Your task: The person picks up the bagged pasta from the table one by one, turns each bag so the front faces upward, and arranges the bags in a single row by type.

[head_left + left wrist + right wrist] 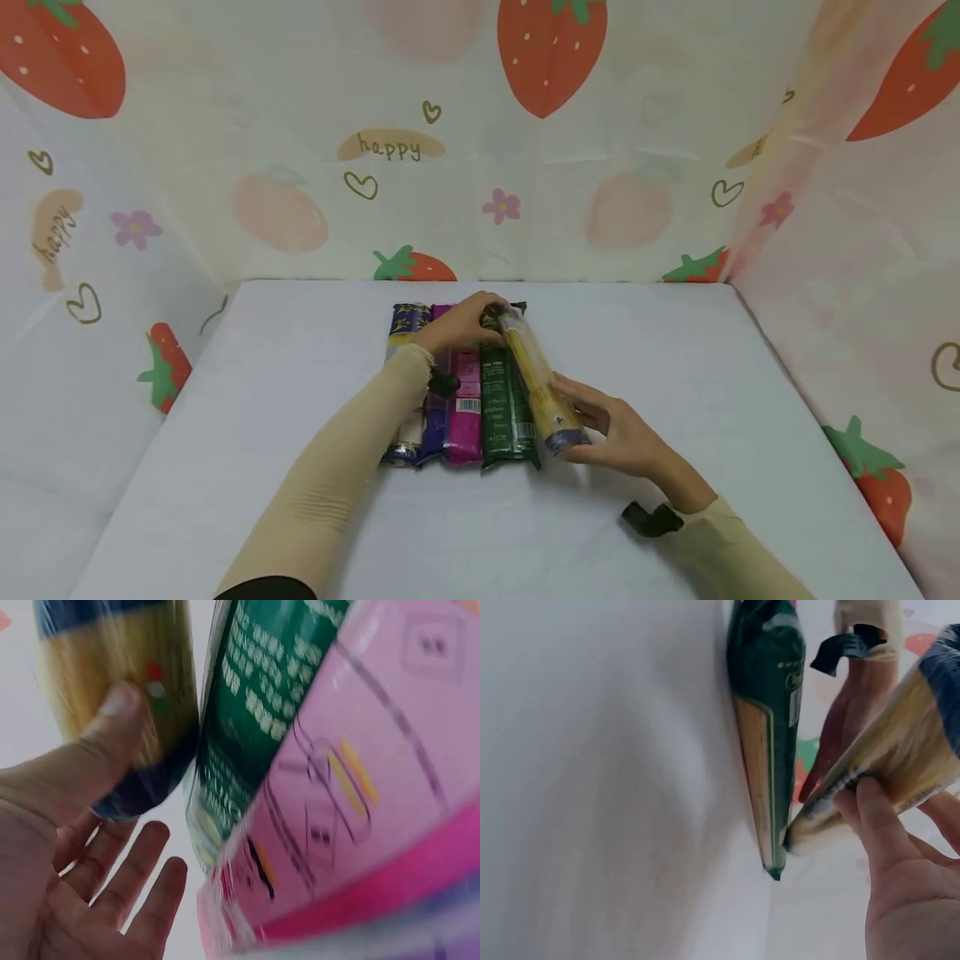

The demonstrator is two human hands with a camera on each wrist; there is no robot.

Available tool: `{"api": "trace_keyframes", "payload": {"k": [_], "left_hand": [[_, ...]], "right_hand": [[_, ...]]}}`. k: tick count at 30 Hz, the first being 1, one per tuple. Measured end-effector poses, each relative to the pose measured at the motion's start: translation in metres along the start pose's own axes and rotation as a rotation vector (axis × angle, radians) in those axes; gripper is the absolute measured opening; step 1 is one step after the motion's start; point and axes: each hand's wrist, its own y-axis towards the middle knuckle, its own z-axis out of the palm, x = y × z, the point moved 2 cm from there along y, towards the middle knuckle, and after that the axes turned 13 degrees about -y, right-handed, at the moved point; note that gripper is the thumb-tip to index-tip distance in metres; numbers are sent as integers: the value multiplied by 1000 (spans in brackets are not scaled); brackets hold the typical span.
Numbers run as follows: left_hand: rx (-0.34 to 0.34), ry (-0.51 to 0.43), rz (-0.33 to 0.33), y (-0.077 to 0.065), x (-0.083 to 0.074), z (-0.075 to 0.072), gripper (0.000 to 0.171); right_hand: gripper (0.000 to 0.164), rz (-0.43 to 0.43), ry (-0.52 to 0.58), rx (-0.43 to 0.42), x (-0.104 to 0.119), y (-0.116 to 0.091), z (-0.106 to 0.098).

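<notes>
I see left hand (463, 323) and right hand (621, 435) pinching the yellow packet (540, 379), aslant right of the green packet (498, 396); it's probably stiff, slick, breakable; I'd support both ends; the left grip is partly hidden.

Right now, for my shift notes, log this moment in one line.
left hand: holds yellow packet, far end | right hand: holds near end | green packet: on table
</notes>
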Motion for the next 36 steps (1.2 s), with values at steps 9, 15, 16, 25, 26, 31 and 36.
{"api": "trace_keyframes", "payload": {"k": [9, 15, 16, 25, 26, 31, 36], "left_hand": [[20, -113, -9, -11, 7, -16, 57], [74, -204, -42, -17, 17, -21, 51], [84, -225, -40, -18, 17, -21, 51], [8, -215, -79, -27, 17, -26, 61], [-4, -217, -80, -27, 17, -26, 62], [-10, -368, -92, -29, 20, -23, 66], [-12, -518, -109, -29, 24, -19, 73]], "right_hand": [[80, -46, 124, 8, 4, 6, 1], [75, -53, 101, 12, 6, 6, 2], [76, -51, 92, 13, 6, 6, 2], [76, -31, 60, 15, 9, 3, -9], [78, -24, 59, 12, 9, 3, -11], [87, 55, 89, 7, 8, 1, -14], [95, 73, 79, 51, 10, 1, -12]]}}
